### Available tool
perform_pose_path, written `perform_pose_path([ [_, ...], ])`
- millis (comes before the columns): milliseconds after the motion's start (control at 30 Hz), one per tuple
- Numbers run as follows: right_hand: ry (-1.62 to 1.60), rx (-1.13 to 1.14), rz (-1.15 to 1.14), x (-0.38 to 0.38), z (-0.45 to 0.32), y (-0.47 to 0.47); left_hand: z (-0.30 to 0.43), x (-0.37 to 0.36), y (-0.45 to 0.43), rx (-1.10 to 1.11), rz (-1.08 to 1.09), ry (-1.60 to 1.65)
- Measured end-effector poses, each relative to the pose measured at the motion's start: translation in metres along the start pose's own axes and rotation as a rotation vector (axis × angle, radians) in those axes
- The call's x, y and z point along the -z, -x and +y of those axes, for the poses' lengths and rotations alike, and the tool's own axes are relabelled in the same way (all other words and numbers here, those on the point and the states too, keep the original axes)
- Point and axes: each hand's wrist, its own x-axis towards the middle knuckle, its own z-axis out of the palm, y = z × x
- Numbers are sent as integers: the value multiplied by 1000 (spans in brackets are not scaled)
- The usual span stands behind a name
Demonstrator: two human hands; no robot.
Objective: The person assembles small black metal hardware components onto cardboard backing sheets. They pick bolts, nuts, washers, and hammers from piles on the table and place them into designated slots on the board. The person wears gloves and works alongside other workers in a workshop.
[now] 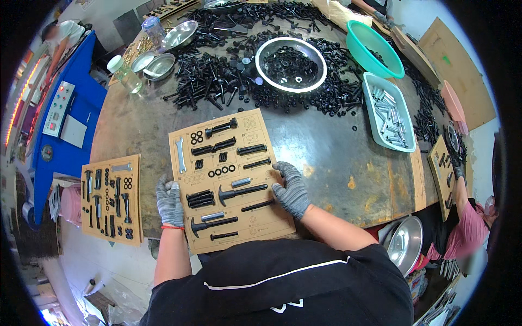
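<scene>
A tan cardboard hardware card point(261, 228) lies tilted before me, its lower edge close to my body. My left hand point(169, 205), in a grey knit glove, grips its left edge. On the opposite edge my right hand point(293, 190), gloved alike, has its thumb over the card's face. The card carries an open-ended wrench point(180, 155), black bolts point(222, 128), black washers point(222, 170), silver metal sleeves point(240, 182) and black T-shaped bolts point(244, 193). Several printed outlines on it have no parts on them. My fingers under the card are hidden.
Another filled card point(91, 228) lies at the table's left edge. Black bolts point(204, 77) heap behind, around a steel bowl point(261, 67) of washers and nuts. A light blue tray point(369, 110) holds silver sleeves, near a green basin point(355, 40). At right a co-worker's gloved hand point(459, 172) holds another card.
</scene>
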Motion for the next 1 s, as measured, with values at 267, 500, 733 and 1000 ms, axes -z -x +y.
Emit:
perform_pose_path([
  [267,700,92,175,24,20,-147,-24,14,-20,-13,126,-67],
  [500,904,108,221,17,9,-203,-42,15,-27,-98,216,-364],
  [733,889,166,276,33,24,-195,-31,8,-20,-103,204,-456],
  [1000,723,62,234,51,41,-178,-26,8,-21,-291,211,-513],
])
